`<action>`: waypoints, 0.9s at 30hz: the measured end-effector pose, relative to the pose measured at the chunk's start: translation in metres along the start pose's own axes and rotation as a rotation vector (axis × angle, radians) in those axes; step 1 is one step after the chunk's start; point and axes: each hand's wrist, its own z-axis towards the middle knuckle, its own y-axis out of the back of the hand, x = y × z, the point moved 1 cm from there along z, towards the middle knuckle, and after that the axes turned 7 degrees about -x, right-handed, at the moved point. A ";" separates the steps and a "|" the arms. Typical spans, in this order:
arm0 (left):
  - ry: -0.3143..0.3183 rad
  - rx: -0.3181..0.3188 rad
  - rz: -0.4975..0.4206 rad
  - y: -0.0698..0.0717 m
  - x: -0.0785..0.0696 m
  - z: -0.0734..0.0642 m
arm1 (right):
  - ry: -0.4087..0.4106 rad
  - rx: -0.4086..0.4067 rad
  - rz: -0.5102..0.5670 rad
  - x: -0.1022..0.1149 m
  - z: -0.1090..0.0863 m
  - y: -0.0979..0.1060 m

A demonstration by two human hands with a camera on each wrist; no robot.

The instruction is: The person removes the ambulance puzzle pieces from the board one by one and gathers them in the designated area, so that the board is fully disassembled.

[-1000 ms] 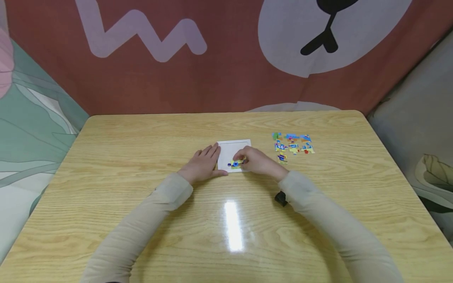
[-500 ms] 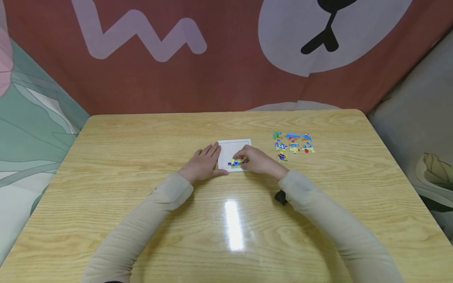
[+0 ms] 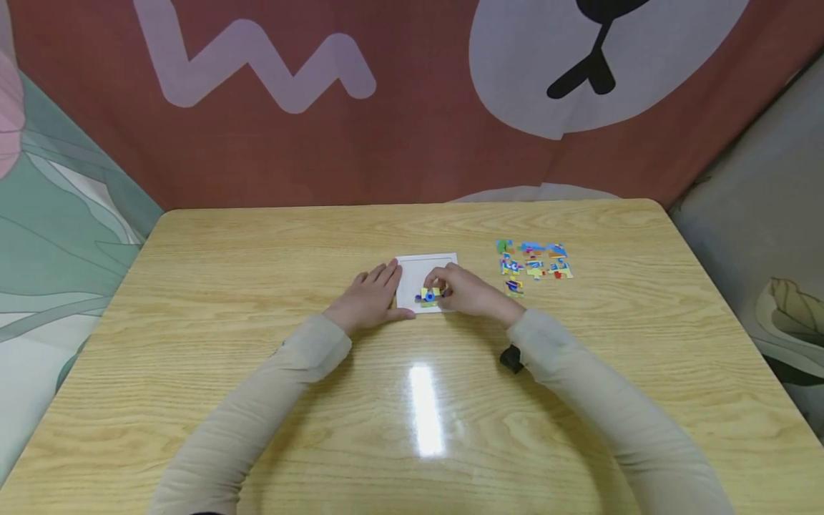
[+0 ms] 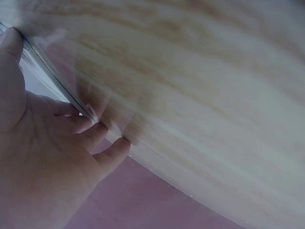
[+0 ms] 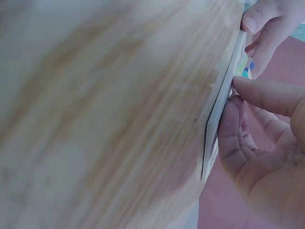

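A white puzzle tray (image 3: pixel 410 275) lies flat near the middle of the table, with a low raised border. My left hand (image 3: pixel 365 297) rests along its left edge, fingers straight, thumb at the near left corner. Over the tray's right side, my right hand (image 3: pixel 468 290) bends its fingers and pinches a jigsaw piece, mostly covered by the fingers. Beside those fingertips, yellow-and-blue jigsaw pieces (image 3: pixel 428 297) sit in the tray's lower part. In the right wrist view, the right thumb and fingers (image 5: pixel 252 90) meet just over the tray edge (image 5: pixel 224 100).
Several loose jigsaw pieces (image 3: pixel 533 266) lie in rows on the wooden table (image 3: pixel 257 250), right of the tray. A small black object (image 3: pixel 511 359) shows at the right cuff. A red printed cloth (image 3: pixel 386 157) stands behind the table's far edge.
The right index finger has shifted slightly, and more of the yellow-and-blue pieces shows beside it. The left hand and the tray have stayed in place.
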 end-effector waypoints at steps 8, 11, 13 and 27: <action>-0.004 -0.004 -0.006 0.000 0.000 0.000 | 0.001 0.011 0.012 -0.001 -0.001 0.000; -0.003 -0.003 -0.007 0.001 0.000 0.000 | 0.014 0.010 0.021 -0.002 0.000 0.000; -0.002 -0.002 -0.009 0.001 0.000 -0.001 | 0.015 0.013 0.036 -0.003 0.000 0.000; -0.002 -0.004 -0.005 0.000 0.000 0.000 | -0.020 0.017 0.094 -0.002 -0.001 0.002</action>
